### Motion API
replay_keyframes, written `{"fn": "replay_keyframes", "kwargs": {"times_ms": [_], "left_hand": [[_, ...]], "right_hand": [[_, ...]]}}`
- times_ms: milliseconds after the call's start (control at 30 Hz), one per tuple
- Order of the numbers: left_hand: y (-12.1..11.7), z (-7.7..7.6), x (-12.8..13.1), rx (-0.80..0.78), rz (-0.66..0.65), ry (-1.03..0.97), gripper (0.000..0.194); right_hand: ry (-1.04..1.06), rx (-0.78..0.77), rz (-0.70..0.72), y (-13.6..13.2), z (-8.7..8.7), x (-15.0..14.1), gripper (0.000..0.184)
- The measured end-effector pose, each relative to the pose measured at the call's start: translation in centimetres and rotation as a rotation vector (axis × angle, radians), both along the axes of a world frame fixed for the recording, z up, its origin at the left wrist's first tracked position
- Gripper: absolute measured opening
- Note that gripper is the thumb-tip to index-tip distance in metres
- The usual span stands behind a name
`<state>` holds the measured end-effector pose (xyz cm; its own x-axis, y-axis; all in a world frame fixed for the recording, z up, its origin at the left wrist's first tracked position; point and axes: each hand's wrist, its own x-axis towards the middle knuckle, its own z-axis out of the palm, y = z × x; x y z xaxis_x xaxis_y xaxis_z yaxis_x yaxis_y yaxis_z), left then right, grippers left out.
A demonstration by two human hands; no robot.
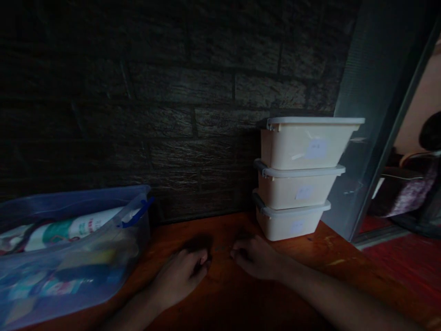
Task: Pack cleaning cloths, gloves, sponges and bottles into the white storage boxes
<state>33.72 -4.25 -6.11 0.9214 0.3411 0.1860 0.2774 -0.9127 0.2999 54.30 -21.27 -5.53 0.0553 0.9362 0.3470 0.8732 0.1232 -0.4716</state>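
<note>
My left hand [184, 276] rests on the wooden table [220, 299], its fingers curled in loosely and nothing showing in them. Across a small gap, my right hand [255, 257] lies on the same tabletop, also curled into a loose fist with nothing visible inside. Left of my left hand stands a clear bluish plastic bin [138, 253] with a blue handle clip [138, 212]. A white bottle [79, 229] with a green label lies in it. Beyond my right hand rises a stack of cream lidded boxes; the bottom box [282, 225] is closest to that hand.
Above the bottom box sit a middle box [279, 191] and a top box [289, 145], each with a paper label. A dark brick wall [165, 119] runs behind the table. To the right are a grey panel [358, 138], a red floor [406, 262] and a dark fan [430, 131].
</note>
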Motion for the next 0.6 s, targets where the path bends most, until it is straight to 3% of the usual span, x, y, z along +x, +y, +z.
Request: {"fn": "replay_keyframes", "kwargs": {"times_ms": [167,233,333,467,600], "left_hand": [[-0.3,1.4,0.4,-0.155,-0.021,-0.101,0.018],[-0.6,3.0,0.8,-0.191,-0.013,-0.195,0.022],[-1.5,6.6,2.1,-0.209,-0.011,-0.312,0.033],[-3.5,12.1,5.5,-0.236,-0.048,-0.464,0.048],[-5.1,16.5,10.7,-0.187,-0.104,-0.679,0.074]], "right_hand": [[0.028,0.097,0.063,-0.7,2.9,-1.6,0.016],[0.061,0.154,0.106,-1.9,5.1,-2.0,0.018],[0.076,0.283,0.108,-5.0,8.9,-1.5,0.019],[0.079,0.582,-0.111,-10.7,13.1,2.5,0.014],[0.229,1.048,-0.455,-14.9,16.2,10.1,0.011]]}}
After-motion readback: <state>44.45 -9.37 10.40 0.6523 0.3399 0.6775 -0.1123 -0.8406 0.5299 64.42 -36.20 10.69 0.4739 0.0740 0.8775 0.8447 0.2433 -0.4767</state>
